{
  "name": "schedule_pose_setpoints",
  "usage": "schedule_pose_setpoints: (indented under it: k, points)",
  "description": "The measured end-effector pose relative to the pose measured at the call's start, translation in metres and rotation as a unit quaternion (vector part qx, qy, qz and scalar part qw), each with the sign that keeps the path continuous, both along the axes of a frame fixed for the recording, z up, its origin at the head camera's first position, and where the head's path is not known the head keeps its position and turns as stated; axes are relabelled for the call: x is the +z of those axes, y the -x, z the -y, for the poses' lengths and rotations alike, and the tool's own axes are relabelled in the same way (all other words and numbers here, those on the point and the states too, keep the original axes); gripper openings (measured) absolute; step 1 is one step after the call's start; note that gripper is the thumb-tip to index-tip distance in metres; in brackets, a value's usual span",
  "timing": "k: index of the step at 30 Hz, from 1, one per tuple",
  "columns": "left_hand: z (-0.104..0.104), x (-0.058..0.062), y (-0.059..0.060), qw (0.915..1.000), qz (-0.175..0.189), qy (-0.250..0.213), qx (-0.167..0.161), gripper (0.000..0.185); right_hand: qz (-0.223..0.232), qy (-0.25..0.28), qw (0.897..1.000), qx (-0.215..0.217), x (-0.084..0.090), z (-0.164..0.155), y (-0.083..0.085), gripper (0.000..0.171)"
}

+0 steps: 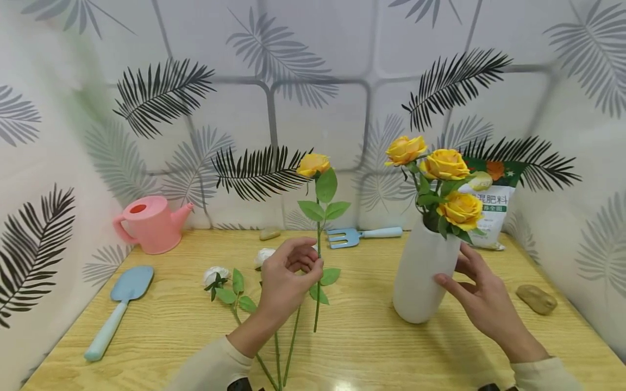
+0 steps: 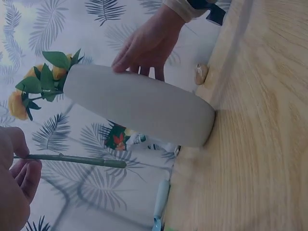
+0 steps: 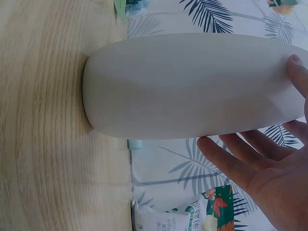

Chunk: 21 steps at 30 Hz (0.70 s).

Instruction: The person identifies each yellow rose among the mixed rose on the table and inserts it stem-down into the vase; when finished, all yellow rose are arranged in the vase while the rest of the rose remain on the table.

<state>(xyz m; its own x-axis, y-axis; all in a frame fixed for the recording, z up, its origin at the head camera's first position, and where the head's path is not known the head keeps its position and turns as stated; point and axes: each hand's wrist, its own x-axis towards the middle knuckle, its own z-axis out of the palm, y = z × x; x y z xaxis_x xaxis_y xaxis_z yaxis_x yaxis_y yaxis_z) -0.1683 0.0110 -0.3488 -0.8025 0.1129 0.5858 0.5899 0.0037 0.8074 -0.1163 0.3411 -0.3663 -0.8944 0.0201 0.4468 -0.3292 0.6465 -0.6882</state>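
My left hand point(image 1: 288, 274) pinches the green stem of a single yellow rose point(image 1: 313, 164), held upright above the table. The stem's cut end point(image 2: 115, 163) points at the vase in the left wrist view. My right hand point(image 1: 484, 298) grips the side of a white vase point(image 1: 421, 277), thumb in front and fingers around the far side. Several yellow roses point(image 1: 445, 164) stand in the vase, whose base is at the tabletop. White roses point(image 1: 216, 276) lie on the table beside and beneath my left forearm, partly hidden by it.
A pink watering can point(image 1: 155, 225) and a blue trowel point(image 1: 122, 307) are at the left. Toward the back lie a blue hand fork point(image 1: 362, 235) and a stone point(image 1: 270, 233). A fertilizer bag point(image 1: 494, 212) stands behind the vase, and another stone point(image 1: 536, 299) lies at the right.
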Motion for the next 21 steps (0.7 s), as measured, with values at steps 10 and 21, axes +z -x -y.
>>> schedule_pose_setpoints:
  k: [10, 21]
  points:
    - [-0.034, 0.017, 0.005, 0.9977, -0.047, -0.022, -0.045, 0.032, -0.018, 0.008, 1.000, 0.011, -0.001, 0.000, 0.001, 0.071]
    - [-0.064, 0.034, 0.006, 0.9939, -0.067, -0.045, -0.076, 0.031, -0.001, 0.008, 1.000, 0.007, 0.000, -0.001, 0.000, 0.072]
